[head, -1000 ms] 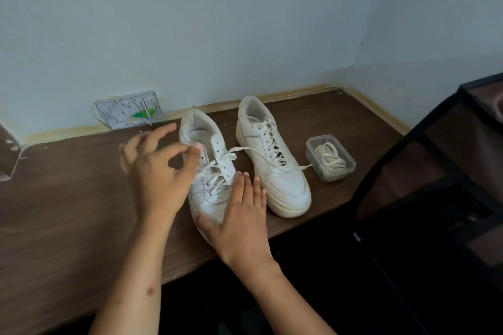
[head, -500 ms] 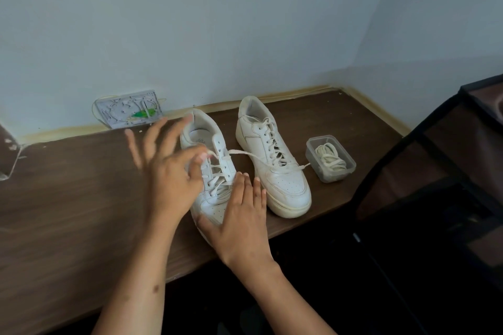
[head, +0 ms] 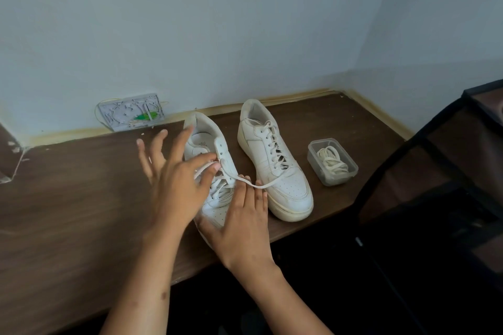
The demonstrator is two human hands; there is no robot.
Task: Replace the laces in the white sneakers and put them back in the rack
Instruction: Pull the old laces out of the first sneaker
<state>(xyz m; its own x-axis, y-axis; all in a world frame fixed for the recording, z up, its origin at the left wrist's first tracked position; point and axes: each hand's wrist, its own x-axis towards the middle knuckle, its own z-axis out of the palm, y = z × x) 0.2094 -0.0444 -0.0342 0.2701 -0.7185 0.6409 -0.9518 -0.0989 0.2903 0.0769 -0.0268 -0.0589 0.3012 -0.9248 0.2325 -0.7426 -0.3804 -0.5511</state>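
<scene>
Two white sneakers stand side by side on a dark wooden table [head: 68,198], toes toward me. My left hand [head: 174,182] is over the left sneaker [head: 206,144], and its thumb and forefinger pinch the lace [head: 253,185] near the upper eyelets; its other fingers are spread. A loose end of that lace trails right across to the right sneaker [head: 275,160], which is laced. With straight fingers, my right hand [head: 242,223] lies flat on the left sneaker's toe. A clear plastic tub [head: 332,162] to the right holds coiled cream laces.
A black-framed rack [head: 435,171] with dark fabric shelves stands at the right, beside the table's end. A small clear box [head: 132,115] with a green piece leans against the pale wall at the back left. The table's front edge runs under my forearms.
My left hand has moved right and down onto the left sneaker's lace and now pinches it. The loose lace end has slackened. My right hand has stayed on the toe.
</scene>
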